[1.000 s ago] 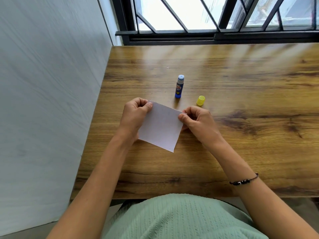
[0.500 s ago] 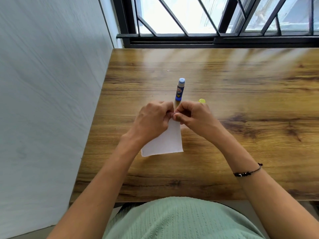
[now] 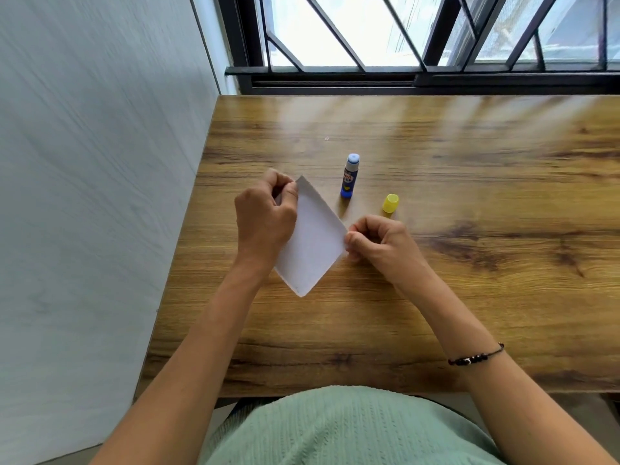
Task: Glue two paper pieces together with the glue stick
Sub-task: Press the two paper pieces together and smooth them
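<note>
My left hand [image 3: 265,223] pinches the white paper [image 3: 310,243] at its top corner; my right hand [image 3: 379,245] pinches its right corner; the uncapped glue stick [image 3: 349,176] stands upright on the worktop [image 3: 469,280] beyond.

A wooden table [image 3: 469,182] stands against a pale wall [image 3: 100,162], beneath a black-framed barred window [image 3: 419,75] admitting daylight.

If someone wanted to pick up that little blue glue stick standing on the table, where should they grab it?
Probably round the middle of the glue stick, on its labelled barrel, coming from above or from the near right. It stands upright with its cap off, so the open top may be sticky. A sideways grip with thumb and fingers on opposite sides of the round barrel should keep it upright. The paper lies to its near left.
</note>
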Demonstrator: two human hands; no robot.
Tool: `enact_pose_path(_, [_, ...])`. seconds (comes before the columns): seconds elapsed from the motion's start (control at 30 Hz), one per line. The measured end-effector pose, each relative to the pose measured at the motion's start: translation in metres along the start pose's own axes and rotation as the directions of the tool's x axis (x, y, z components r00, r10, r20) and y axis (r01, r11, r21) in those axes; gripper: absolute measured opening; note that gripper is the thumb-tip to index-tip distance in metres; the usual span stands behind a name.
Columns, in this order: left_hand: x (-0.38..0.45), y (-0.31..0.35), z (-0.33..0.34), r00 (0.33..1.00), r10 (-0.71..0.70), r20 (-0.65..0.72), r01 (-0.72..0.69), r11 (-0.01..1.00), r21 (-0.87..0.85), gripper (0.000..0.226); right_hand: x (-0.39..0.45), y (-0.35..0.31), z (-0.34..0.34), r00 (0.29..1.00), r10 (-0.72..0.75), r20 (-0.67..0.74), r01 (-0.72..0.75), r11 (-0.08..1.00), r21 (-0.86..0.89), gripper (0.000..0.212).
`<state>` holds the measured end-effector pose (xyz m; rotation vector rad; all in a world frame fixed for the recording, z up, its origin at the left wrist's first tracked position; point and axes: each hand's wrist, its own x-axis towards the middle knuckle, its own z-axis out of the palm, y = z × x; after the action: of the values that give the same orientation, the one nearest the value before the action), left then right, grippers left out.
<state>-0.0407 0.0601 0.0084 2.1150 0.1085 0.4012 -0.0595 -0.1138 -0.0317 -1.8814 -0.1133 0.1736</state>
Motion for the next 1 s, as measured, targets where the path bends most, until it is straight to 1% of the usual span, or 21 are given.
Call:
enact_pose_path(0.1, [-0.003,-0.01,-0.001,0.994,-0.082,0.069,0.08,0.996,0.028,0.008,0.001,-0.001,0.0,0.999,0.007,-0.042,-0.006,1.0,0.008,0.01])
enact_pose_path(0.13, [-0.005,-0.013,-0.001,0.991,-0.095,0.092,0.09,0.994,0.061,0.004,0.002,-0.004,-0.001,0.997,0.007,-0.071,-0.005,1.0,0.029,0.01])
enact_pose_path(0.17, [-0.008,-0.015,-0.001,0.992,-0.083,0.092,0.073,0.992,0.104,0.007,0.003,-0.006,-0.002,0.995,0.006,-0.102,-0.001,0.999,0.046,0.011])
enact_pose_path(0.2, [-0.01,-0.017,-0.001,0.997,-0.034,0.075,0.022,0.987,0.157,0.013,0.005,-0.008,-0.003,0.992,0.002,-0.125,0.004,0.999,0.042,0.011])
enact_pose_path(0.23, [-0.013,-0.018,-0.001,0.998,0.048,0.051,-0.058,0.975,0.216,0.017,0.007,-0.011,-0.004,0.991,-0.01,-0.133,0.012,1.0,0.014,0.011])
enact_pose_path(0.3, [-0.014,-0.013,-0.001,0.969,0.242,0.05,-0.245,0.922,0.301,0.02,0.01,-0.019,-0.005,0.993,-0.054,-0.107,0.046,0.996,-0.08,0.012])
enact_pose_path(0.37, [-0.013,-0.006,0.002,0.908,0.396,0.134,-0.418,0.845,0.333,0.021,0.012,-0.029,-0.005,0.991,-0.117,-0.057,0.105,0.978,-0.182,0.012])
enact_pose_path(0.4, [-0.012,-0.003,0.004,0.876,0.446,0.185,-0.482,0.807,0.34,0.021,0.013,-0.033,-0.005,0.988,-0.15,-0.031,0.139,0.964,-0.226,0.012])
enact_pose_path(0.47, [-0.011,0.004,0.007,0.84,0.472,0.268,-0.539,0.781,0.316,0.018,0.015,-0.041,-0.004,0.978,-0.208,-0.007,0.197,0.937,-0.29,0.01])
enact_pose_path(0.53, [-0.009,0.009,0.007,0.84,0.451,0.301,-0.528,0.806,0.267,0.012,0.017,-0.047,-0.006,0.97,-0.243,-0.018,0.224,0.919,-0.325,0.009])
enact_pose_path(0.63, [-0.007,0.012,0.005,0.853,0.438,0.284,-0.501,0.84,0.209,0.012,0.019,-0.055,-0.01,0.965,-0.259,-0.043,0.234,0.922,-0.308,0.013])
enact_pose_path(0.7, [-0.007,0.017,0.002,0.875,0.423,0.237,-0.463,0.872,0.155,0.012,0.018,-0.059,-0.009,0.964,-0.26,-0.058,0.238,0.939,-0.247,0.014])
enact_pose_path(0.8, [-0.007,0.025,-0.004,0.916,0.371,0.15,-0.384,0.921,0.07,0.012,0.017,-0.058,-0.006,0.965,-0.245,-0.09,0.234,0.965,-0.119,0.01])
enact_pose_path(0.9, [-0.005,0.025,-0.008,0.946,0.315,0.078,-0.318,0.947,0.036,0.013,0.014,-0.051,-0.003,0.973,-0.208,-0.097,0.199,0.975,-0.094,0.01])
enact_pose_path(1.0, [-0.002,0.02,-0.011,0.974,0.227,0.008,-0.227,0.974,-0.005,0.015,0.008,-0.04,-0.002,0.986,-0.156,-0.053,0.15,0.983,-0.107,0.014])
